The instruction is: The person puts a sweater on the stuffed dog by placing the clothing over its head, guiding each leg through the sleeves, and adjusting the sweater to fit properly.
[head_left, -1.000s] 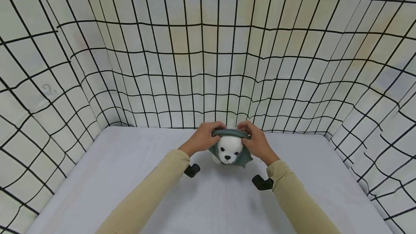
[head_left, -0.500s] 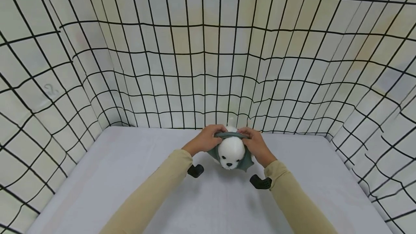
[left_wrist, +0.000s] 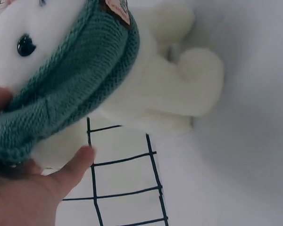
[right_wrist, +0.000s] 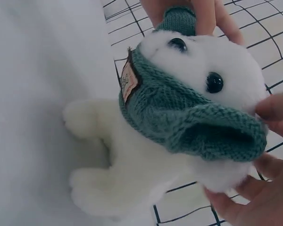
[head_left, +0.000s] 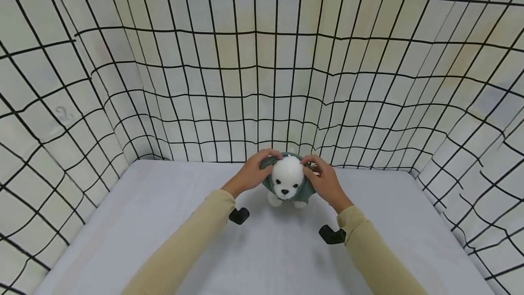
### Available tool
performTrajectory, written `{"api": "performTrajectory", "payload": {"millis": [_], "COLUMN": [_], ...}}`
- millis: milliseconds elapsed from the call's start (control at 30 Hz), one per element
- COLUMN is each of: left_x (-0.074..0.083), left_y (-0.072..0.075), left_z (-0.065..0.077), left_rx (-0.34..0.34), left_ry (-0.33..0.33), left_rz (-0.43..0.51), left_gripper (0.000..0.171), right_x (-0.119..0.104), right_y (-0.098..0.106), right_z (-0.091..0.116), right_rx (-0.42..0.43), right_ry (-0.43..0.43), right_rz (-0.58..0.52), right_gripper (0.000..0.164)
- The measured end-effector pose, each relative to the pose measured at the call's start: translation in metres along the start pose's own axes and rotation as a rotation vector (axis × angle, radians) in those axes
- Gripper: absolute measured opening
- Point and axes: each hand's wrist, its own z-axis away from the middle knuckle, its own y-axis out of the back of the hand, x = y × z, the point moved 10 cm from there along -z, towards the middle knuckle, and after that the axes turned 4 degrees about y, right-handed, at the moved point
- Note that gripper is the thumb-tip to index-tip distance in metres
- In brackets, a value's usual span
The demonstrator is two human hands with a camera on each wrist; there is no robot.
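A white plush dog [head_left: 287, 174] stands on the white surface, facing me, with black eyes and nose. A green knitted hood [head_left: 304, 191] is round its neck and behind its head; a small tag [right_wrist: 130, 84] sits at its front edge. My left hand [head_left: 257, 170] holds the knit beside the head; in the left wrist view its forefinger reaches behind the dog's body. My right hand [head_left: 325, 180] is on the other side of the head. The right wrist view has the rolled knit edge [right_wrist: 226, 134] between its thumb and fingers. The dog's back is hidden.
White walls with a black grid [head_left: 255, 81] enclose the white tabletop [head_left: 278, 254] at the back and sides. Dark wrist camera parts [head_left: 332, 235] stick out below each cuff. The table's back edge runs close behind the dog.
The knit has gone from a band across the top of the head to behind and beside it. The head has tipped up again after dipping, and both hands have spread slightly apart.
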Motion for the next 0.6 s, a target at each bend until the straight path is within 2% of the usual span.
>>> {"api": "performTrajectory", "payload": {"millis": [100, 200, 267, 400, 500, 600], "left_x": [-0.009, -0.014, -0.015, -0.019, -0.024, -0.030], "left_y": [-0.002, -0.003, -0.003, -0.004, -0.006, -0.009], "left_z": [0.001, 0.001, 0.000, -0.001, -0.001, -0.001], "left_rx": [-0.024, -0.017, 0.004, 0.036, 0.033, 0.011], "left_ry": [0.071, 0.109, 0.119, 0.138, 0.166, 0.194], "left_rz": [-0.013, -0.023, -0.041, -0.061, -0.032, -0.015], "left_gripper": [0.036, 0.042, 0.044, 0.047, 0.048, 0.049], "right_x": [0.006, 0.015, 0.019, 0.026, 0.035, 0.044], "right_y": [-0.005, -0.012, -0.014, -0.015, -0.015, -0.019], "right_z": [0.002, 0.005, 0.005, 0.004, 0.005, 0.006], "right_rx": [-0.057, -0.106, -0.102, -0.055, -0.031, -0.041], "right_ry": [-0.069, -0.152, -0.196, -0.226, -0.245, -0.269], "right_rz": [0.064, 0.068, 0.051, 0.036, 0.018, -0.050], "right_gripper": [0.030, 0.039, 0.041, 0.042, 0.041, 0.042]}}
